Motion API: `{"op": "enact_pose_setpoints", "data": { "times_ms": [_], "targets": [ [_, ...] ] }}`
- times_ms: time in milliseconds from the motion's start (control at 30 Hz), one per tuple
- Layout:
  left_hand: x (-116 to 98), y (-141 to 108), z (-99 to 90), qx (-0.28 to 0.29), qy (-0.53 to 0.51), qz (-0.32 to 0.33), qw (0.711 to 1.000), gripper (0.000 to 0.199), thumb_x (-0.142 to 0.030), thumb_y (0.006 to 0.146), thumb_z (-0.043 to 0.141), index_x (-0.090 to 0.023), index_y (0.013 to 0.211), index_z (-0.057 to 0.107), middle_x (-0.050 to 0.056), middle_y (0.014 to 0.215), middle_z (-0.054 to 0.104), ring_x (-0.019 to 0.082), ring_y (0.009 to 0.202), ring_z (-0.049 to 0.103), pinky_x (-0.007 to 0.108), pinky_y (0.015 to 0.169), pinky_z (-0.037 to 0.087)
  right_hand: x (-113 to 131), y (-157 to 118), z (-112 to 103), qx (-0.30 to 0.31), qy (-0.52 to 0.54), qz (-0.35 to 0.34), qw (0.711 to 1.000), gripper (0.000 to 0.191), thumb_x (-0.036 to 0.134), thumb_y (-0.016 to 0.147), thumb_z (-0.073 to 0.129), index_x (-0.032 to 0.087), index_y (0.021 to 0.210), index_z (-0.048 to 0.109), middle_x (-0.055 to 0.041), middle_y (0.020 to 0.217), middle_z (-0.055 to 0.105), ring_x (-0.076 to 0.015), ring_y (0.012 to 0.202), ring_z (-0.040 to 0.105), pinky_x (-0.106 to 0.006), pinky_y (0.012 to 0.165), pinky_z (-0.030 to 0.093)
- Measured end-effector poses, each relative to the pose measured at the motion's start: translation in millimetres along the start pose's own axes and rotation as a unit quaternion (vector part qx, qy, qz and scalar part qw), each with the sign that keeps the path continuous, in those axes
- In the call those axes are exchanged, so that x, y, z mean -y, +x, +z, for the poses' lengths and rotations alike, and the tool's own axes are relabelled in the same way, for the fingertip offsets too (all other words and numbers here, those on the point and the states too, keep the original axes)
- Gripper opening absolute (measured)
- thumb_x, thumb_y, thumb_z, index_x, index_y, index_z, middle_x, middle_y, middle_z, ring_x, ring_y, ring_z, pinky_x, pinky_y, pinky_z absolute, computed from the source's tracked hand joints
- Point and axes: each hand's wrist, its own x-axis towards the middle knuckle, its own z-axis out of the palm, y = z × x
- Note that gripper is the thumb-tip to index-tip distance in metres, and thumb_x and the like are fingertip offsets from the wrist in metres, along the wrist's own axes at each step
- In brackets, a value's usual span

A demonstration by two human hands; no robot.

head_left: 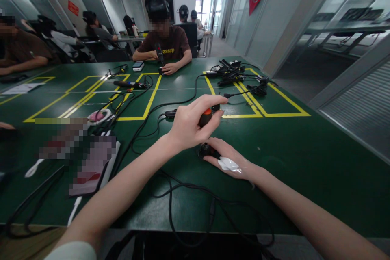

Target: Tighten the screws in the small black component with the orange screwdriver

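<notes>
My left hand is raised over the table, its fingers curled around a black cylindrical piece with an orange band at its upper end. Most of that piece is hidden by the hand. Just below and to the right, my right hand rests low at the tabletop. Its fingers are closed on a black tool part with a round, socket-like end pointing up. A clear, shiny piece of plastic lies on the back of my right hand. The two held pieces look apart.
Black cables loop across the green table in front of me. Two phones lie at left, near a tape roll. A pile of black cords sits at the far right. Opposite, a person handles a black tool.
</notes>
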Motion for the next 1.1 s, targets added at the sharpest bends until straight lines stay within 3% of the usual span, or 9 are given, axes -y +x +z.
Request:
{"op": "enact_pose_setpoints", "data": {
  "times_ms": [133, 300, 367, 500, 733, 900, 1000, 1100],
  "targets": [
    [0.5, -1.0, 5.4, -0.019, -0.003, 0.012, 1.000, 0.003, -0.015, 0.097, 0.064, -0.013, 0.098, 0.065, 0.003, 0.090, 0.075, 0.006, 0.078, 0.069, 0.015, 0.068, 0.051, -1.2, 0.4, 1.5, -0.001, -0.004, -0.002, 1.000, 0.024, 0.029, 0.097, 0.068, 0.019, 0.118, 0.062, -0.0118, 0.109, 0.072, -0.0288, 0.093, 0.067, -0.045, 0.084, 0.057],
    [0.9, -2.1, 7.3, -0.079, 0.014, 0.015, 0.997, 0.026, -0.024, 0.095, 0.070, -0.017, 0.077, 0.053, -0.008, 0.062, 0.050, 0.002, 0.052, 0.045, 0.016, 0.051, 0.034, -0.2, 0.5, 0.4, 0.001, 0.003, 0.002, 1.000, 0.023, 0.030, 0.097, 0.068, 0.020, 0.117, 0.063, -0.0107, 0.107, 0.072, -0.0277, 0.091, 0.066, -0.043, 0.082, 0.056],
    [1.0, -3.3, 5.6, -0.068, 0.007, 0.029, 0.997, 0.028, -0.031, 0.101, 0.058, -0.017, 0.078, 0.052, -0.008, 0.060, 0.045, 0.003, 0.049, 0.041, 0.018, 0.050, 0.032, 0.6, 0.5, -0.7, 0.003, 0.006, 0.005, 1.000, 0.022, 0.029, 0.097, 0.068, 0.020, 0.117, 0.063, -0.0102, 0.106, 0.072, -0.0272, 0.091, 0.066, -0.042, 0.081, 0.056],
    [1.0, -4.8, 1.1, -0.032, -0.019, 0.036, 0.999, 0.032, -0.032, 0.106, 0.035, -0.017, 0.086, 0.054, -0.006, 0.062, 0.051, 0.005, 0.048, 0.045, 0.020, 0.051, 0.037, 2.3, 0.6, -2.1, 0.006, 0.003, 0.006, 1.000, 0.019, 0.028, 0.097, 0.068, 0.020, 0.114, 0.062, -0.0091, 0.103, 0.071, -0.0261, 0.088, 0.065, -0.040, 0.079, 0.055],
    [-0.9, 0.5, -0.5, -0.028, 0.042, 0.037, 0.998, 0.012, -0.019, 0.097, 0.053, -0.016, 0.091, 0.063, -0.005, 0.066, 0.063, 0.003, 0.050, 0.050, 0.016, 0.052, 0.039, 4.5, 1.4, -2.5, 0.004, 0.010, 0.001, 1.000, 0.021, 0.027, 0.097, 0.067, 0.019, 0.115, 0.062, -0.0105, 0.105, 0.072, -0.0273, 0.091, 0.066, -0.043, 0.083, 0.056],
    [-0.3, 0.3, 3.4, -0.058, 0.042, 0.039, 0.997, 0.014, -0.020, 0.095, 0.064, -0.017, 0.082, 0.062, -0.008, 0.057, 0.055, 0.003, 0.046, 0.046, 0.016, 0.049, 0.035, 3.6, 1.5, -2.9, 0.005, 0.018, 0.009, 1.000, 0.021, 0.028, 0.096, 0.067, 0.019, 0.115, 0.062, -0.0106, 0.105, 0.072, -0.0279, 0.092, 0.066, -0.043, 0.083, 0.056],
    [1.4, -0.4, 3.3, -0.057, 0.049, 0.042, 0.996, 0.021, -0.026, 0.098, 0.062, -0.018, 0.079, 0.058, -0.008, 0.055, 0.051, 0.003, 0.046, 0.047, 0.017, 0.049, 0.035, 3.4, 1.7, -3.1, 0.005, 0.017, 0.011, 1.000, 0.022, 0.028, 0.096, 0.068, 0.019, 0.115, 0.063, -0.0114, 0.106, 0.072, -0.0285, 0.093, 0.066, -0.043, 0.082, 0.055],
    [3.7, -1.0, 0.8, -0.034, 0.045, 0.060, 0.997, 0.030, -0.035, 0.104, 0.046, -0.017, 0.083, 0.058, -0.006, 0.059, 0.052, 0.005, 0.047, 0.047, 0.019, 0.050, 0.037, 3.9, 2.0, -3.1, 0.006, 0.013, 0.009, 1.000, 0.021, 0.027, 0.096, 0.069, 0.019, 0.113, 0.062, -0.0111, 0.106, 0.072, -0.0282, 0.092, 0.066, -0.043, 0.082, 0.055]
  ]
}}
